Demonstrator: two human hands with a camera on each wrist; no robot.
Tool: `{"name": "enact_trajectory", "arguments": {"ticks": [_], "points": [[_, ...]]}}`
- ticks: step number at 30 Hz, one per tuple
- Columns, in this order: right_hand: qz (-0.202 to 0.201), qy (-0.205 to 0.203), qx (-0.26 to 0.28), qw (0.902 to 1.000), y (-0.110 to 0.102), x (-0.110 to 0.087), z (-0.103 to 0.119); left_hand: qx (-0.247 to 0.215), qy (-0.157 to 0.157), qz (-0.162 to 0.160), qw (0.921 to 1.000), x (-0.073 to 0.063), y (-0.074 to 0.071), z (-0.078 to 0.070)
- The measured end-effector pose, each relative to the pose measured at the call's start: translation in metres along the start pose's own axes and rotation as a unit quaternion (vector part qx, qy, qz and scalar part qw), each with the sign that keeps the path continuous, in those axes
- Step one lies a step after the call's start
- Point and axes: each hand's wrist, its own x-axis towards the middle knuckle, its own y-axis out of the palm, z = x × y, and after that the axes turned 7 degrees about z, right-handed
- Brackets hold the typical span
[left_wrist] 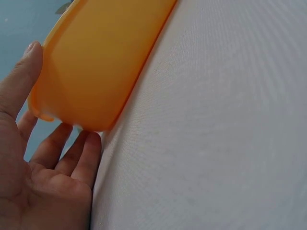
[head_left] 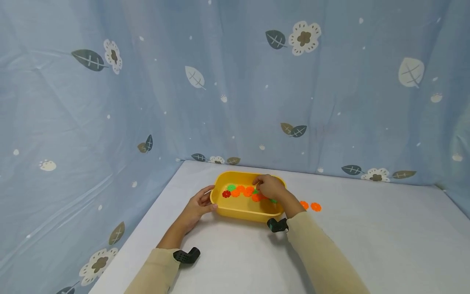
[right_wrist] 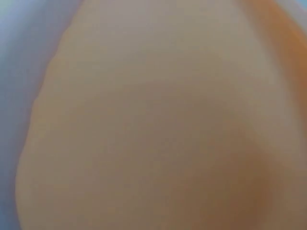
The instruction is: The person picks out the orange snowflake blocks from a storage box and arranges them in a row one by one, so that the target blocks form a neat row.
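Note:
A yellow plastic tub [head_left: 244,213] stands on the table, with several small notched plastic discs lying in it. These are a dark red disc [head_left: 226,194], orange discs [head_left: 249,192] and green discs [head_left: 231,187]. My left hand [head_left: 198,207] holds the tub's left end; in the left wrist view the thumb [left_wrist: 29,64] lies at the rim and the other fingers touch the end wall. Over the tub's right half my right hand [head_left: 271,187] reaches in among the discs, fingers bent downward. Whether it pinches a disc is hidden. Blur fills the right wrist view.
Two orange discs [head_left: 315,207] lie on the white tabletop [head_left: 367,237], right of the tub and close to my right forearm. A blue patterned curtain [head_left: 257,81] hangs behind the table and along its left side.

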Motion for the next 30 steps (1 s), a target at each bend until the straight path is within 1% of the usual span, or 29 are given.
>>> {"name": "enact_trajectory", "arguments": {"ticks": [2,4,6,9,13,17,21,30], "points": [[-0.003,0.004,-0.021,0.9998,-0.0004,0.0001,0.0008,0.0,0.0,0.0,1.0,0.0005,-0.0004,0.0003],[-0.009,0.007,-0.062,0.998,-0.0006,0.0006,0.0016,0.0,0.0,0.0,1.0,0.0011,-0.0012,0.0012],[-0.018,0.017,-0.109,0.9938,0.0001,0.0009,0.0023,0.0,0.001,0.001,1.0,0.0019,-0.0021,0.0026],[-0.027,0.03,-0.163,0.9858,0.0019,0.0012,0.0028,0.0,0.001,0.002,1.0,0.0026,-0.0032,0.004],[-0.033,0.05,-0.212,0.9755,0.0051,0.0,0.0025,-0.002,0.002,0.004,1.0,0.0027,-0.003,0.004],[-0.029,0.066,-0.221,0.9727,0.0065,-0.0021,0.0022,0.001,-0.001,0.006,1.0,0.0022,-0.0016,0.0029],[-0.022,0.066,-0.214,0.9744,0.0066,-0.0022,0.0022,0.001,0.0,0.005,1.0,0.0019,-0.0005,0.0014],[-0.024,0.066,-0.195,0.9783,0.0085,0.0019,0.0,-0.004,-0.001,0.002,1.0,0.0017,-0.0005,0.0015]]}}
